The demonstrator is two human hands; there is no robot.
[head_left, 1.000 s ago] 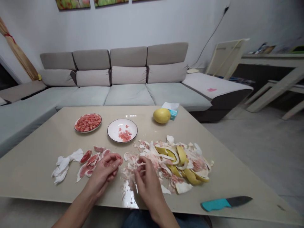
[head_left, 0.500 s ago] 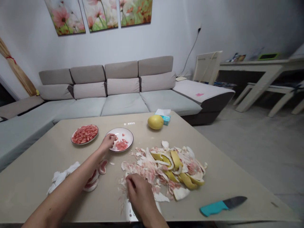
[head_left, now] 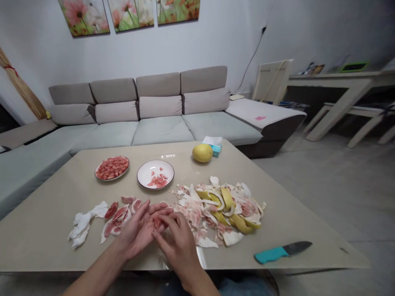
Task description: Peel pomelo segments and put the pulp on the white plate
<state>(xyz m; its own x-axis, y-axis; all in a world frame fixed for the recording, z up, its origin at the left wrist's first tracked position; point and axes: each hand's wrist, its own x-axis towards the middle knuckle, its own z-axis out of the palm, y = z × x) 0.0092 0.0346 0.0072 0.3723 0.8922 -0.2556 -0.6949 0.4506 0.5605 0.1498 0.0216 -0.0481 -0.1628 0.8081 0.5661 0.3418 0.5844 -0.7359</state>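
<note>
My left hand [head_left: 138, 230] is palm up with its fingers stretched out, near the front edge of the table. A small piece of pink pomelo pulp [head_left: 157, 223] lies against its fingers. My right hand [head_left: 177, 238] pinches that piece from the right, thumb and fingertips closed on it. Beyond my hands stands a white plate [head_left: 146, 174] with a little loose pulp. A fuller plate of pulp [head_left: 111, 167] is to its left. Several pomelo segments [head_left: 119, 218] lie left of my left hand.
A heap of yellow peel and pale membrane [head_left: 226, 205] covers the table's right middle. The turquoise-handled knife [head_left: 282, 251] lies at front right. A whole pomelo [head_left: 202, 153] and a tissue pack [head_left: 216, 149] stand at the back. Crumpled white tissue [head_left: 83, 226] lies left.
My left hand has drawn back from the white plate and turned palm up beside my right hand. My right hand has moved slightly up, and the two hands now meet at the pulp.
</note>
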